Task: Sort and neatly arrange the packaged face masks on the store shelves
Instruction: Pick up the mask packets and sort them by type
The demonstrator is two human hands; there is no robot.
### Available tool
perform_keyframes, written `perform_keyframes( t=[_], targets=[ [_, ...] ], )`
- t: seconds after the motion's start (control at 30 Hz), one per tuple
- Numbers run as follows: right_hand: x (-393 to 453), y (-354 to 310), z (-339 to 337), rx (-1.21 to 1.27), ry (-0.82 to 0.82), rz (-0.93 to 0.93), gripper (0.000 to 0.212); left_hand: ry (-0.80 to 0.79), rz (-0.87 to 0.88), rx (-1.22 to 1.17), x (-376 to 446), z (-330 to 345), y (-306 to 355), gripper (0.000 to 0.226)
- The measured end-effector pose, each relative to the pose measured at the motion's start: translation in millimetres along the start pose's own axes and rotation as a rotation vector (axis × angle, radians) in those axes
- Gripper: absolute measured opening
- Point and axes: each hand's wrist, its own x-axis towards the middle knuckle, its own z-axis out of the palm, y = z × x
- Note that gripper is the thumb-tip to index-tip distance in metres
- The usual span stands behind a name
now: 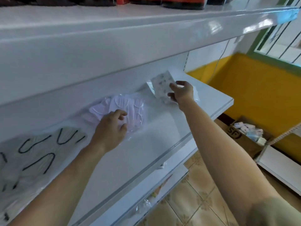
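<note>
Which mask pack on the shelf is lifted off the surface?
The patterned pack pinched by the right hand, tilted up; the pink packs and black-looped ones lie flat.

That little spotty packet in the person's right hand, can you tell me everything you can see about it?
The small white patterned mask packet in clear plastic wrap is flat and roughly rectangular, with blurry grey specks whose design cannot be made out. The right hand pinches its right edge between curled fingers and thumb. It is tilted, at the back right of the glossy white middle shelf, near the back panel. Whether its lower edge touches the shelf cannot be told.
</note>
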Motion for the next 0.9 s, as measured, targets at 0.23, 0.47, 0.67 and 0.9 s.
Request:
perform_keyframes(
  t=[0.23, 0.47, 0.67, 0.9],
  targets=[
    [-42, 24, 8, -0.14, 0.0, -0.212, 0.028, 0.13, 0.002, 0.339, -28, -33, -39, 0.024],
    [-158, 67, 82, -0.5, -0.337, -0.531, 0.028, 0.202, -0.12, 0.54, -97, -72, -66, 0.032],
    [-296, 87, 173, -0.676, -0.555, -0.959, 0.042, 0.291, -0.347, 0.69, -203, -172, -123, 0.039],
    [-507, 117, 292, -0.558, -0.755, -1.039, 0.046, 0.395, -0.568, 0.816, -409, -321, -201, 0.04]
  ],
)
